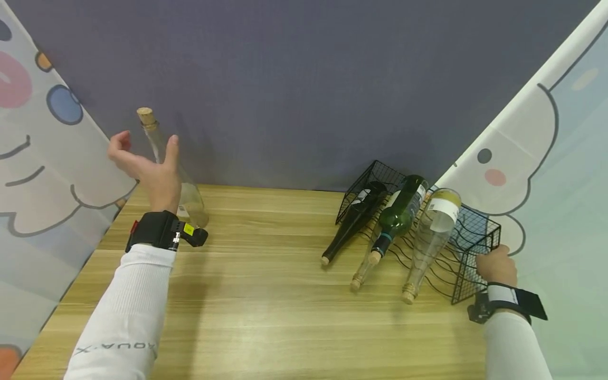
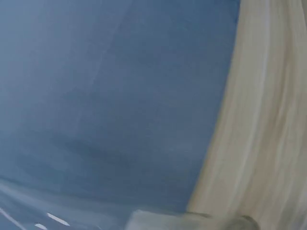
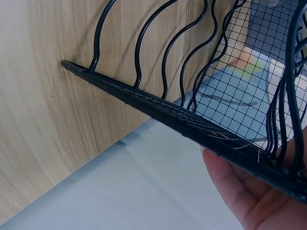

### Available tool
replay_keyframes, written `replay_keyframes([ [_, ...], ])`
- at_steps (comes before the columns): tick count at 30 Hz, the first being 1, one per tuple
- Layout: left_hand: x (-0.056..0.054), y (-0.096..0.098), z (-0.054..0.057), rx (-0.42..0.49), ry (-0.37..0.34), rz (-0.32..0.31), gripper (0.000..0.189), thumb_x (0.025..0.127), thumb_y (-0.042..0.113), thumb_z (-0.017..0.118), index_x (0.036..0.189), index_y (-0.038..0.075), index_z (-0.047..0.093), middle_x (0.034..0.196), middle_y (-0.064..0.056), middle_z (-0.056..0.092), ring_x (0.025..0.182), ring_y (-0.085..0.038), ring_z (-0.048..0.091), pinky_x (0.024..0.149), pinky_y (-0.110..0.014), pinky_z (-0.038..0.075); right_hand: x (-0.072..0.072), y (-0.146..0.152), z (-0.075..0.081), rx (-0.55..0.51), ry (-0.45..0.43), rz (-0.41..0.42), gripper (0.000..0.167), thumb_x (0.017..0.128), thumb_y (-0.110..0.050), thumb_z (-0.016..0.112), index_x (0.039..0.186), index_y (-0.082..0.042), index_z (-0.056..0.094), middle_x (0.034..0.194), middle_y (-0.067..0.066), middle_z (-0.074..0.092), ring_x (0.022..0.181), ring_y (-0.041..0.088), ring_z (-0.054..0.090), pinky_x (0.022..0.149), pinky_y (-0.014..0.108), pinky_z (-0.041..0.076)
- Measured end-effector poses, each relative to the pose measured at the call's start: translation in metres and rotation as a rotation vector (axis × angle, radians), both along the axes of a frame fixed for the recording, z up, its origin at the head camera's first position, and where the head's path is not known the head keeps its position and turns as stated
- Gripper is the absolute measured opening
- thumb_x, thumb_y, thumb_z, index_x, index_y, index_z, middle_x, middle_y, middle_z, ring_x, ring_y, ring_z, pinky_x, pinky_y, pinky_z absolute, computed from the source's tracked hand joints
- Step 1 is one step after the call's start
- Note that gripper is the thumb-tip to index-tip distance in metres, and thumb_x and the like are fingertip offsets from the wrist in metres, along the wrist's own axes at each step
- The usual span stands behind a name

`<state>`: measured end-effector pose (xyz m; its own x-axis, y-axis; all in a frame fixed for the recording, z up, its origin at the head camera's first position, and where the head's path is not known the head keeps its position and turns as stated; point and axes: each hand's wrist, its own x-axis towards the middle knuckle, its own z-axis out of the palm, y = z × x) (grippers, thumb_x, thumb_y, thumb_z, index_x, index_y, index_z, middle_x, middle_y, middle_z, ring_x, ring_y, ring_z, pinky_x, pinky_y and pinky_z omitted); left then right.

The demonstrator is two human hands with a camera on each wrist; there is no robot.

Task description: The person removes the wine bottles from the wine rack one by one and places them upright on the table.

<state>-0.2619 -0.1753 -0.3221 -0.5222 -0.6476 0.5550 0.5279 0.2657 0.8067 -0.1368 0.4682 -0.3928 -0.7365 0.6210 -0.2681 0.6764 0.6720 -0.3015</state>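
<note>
My left hand (image 1: 154, 171) is beside a tall clear glass bottle (image 1: 191, 199) with a cork (image 1: 145, 115), its thumb and fingers spread apart. Part of the bottle is hidden behind that hand. In the head view my right hand (image 1: 496, 266) grips the right end of a black wire wine rack (image 1: 480, 245). The right wrist view has the thumb (image 3: 225, 179) and palm of this hand at the rack's end frame (image 3: 158, 111). Across the rack lie a dark bottle (image 1: 357, 214), a green bottle (image 1: 397, 215) and clear bottles, including one (image 1: 429, 240) with a gold base.
Another corked clear bottle (image 1: 363, 272) lies partly under the green one. Bottle necks jut over the rack's front, above the wooden table (image 1: 266, 295). A dark grey panel (image 1: 285, 95) stands behind the table, with cartoon-printed sheets (image 1: 532, 158) along both sides.
</note>
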Motion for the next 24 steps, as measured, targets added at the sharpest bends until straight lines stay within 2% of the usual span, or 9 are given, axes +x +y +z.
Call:
replay_keyframes([
  [3,0.003,0.009,0.01,-0.047,0.008,0.04,0.077,0.073,0.042,0.075,0.125,0.006,0.031,0.128,0.002,0.03,0.125,-0.006,0.024,0.111,-0.022,0.013,0.001,0.001,-0.001,-0.003,0.002,0.003,0.069,0.095,-0.019,0.034,0.142,0.023,0.005,0.121,0.053,0.038,0.105,0.063,0.049,0.079,0.06,0.048],
  [7,0.005,0.022,0.023,-0.076,0.072,0.063,0.076,0.071,0.043,0.075,0.123,0.005,0.034,0.127,0.0,0.034,0.124,-0.004,0.029,0.112,-0.022,0.015,0.0,0.003,-0.003,-0.011,-0.002,-0.009,0.069,0.094,-0.019,0.035,0.142,0.022,0.006,0.12,0.052,0.039,0.104,0.062,0.05,0.078,0.059,0.049],
  [10,0.006,0.03,0.034,-0.09,0.097,0.048,0.074,0.071,0.042,0.074,0.123,0.005,0.036,0.125,0.001,0.037,0.124,-0.005,0.03,0.113,-0.024,0.016,-0.001,0.004,-0.004,-0.014,-0.003,-0.013,0.07,0.093,-0.019,0.035,0.142,0.022,0.006,0.118,0.051,0.04,0.101,0.06,0.052,0.075,0.057,0.049],
  [13,0.005,0.036,0.042,-0.099,0.051,-0.008,0.074,0.073,0.043,0.073,0.125,0.009,0.034,0.128,0.005,0.035,0.125,-0.004,0.027,0.111,-0.025,0.016,0.0,0.005,-0.005,-0.01,0.002,-0.008,0.07,0.093,-0.018,0.036,0.141,0.023,0.007,0.116,0.051,0.041,0.098,0.059,0.053,0.072,0.056,0.049],
  [16,-0.003,0.04,0.041,-0.116,0.041,-0.062,0.077,0.072,0.043,0.074,0.127,0.009,0.032,0.13,0.006,0.031,0.126,-0.005,0.024,0.111,-0.026,0.015,0.0,0.006,-0.006,-0.003,0.008,-0.008,0.069,0.094,-0.018,0.036,0.141,0.023,0.008,0.116,0.051,0.042,0.098,0.06,0.053,0.071,0.056,0.049],
  [21,-0.015,0.051,0.031,-0.176,0.1,-0.118,0.083,0.07,0.048,0.077,0.127,0.008,0.033,0.13,0.005,0.032,0.127,-0.007,0.024,0.111,-0.027,0.015,-0.001,0.006,-0.004,-0.005,0.008,-0.007,0.069,0.092,-0.018,0.036,0.14,0.023,0.009,0.116,0.051,0.042,0.099,0.06,0.053,0.072,0.055,0.049],
  [24,-0.014,0.062,0.032,-0.198,0.028,-0.182,0.081,0.072,0.048,0.077,0.128,0.013,0.031,0.132,0.007,0.03,0.127,-0.007,0.021,0.111,-0.031,0.012,-0.001,0.004,-0.002,-0.009,0.009,-0.01,0.069,0.092,-0.017,0.036,0.141,0.023,0.008,0.117,0.051,0.042,0.1,0.06,0.052,0.074,0.056,0.049],
])
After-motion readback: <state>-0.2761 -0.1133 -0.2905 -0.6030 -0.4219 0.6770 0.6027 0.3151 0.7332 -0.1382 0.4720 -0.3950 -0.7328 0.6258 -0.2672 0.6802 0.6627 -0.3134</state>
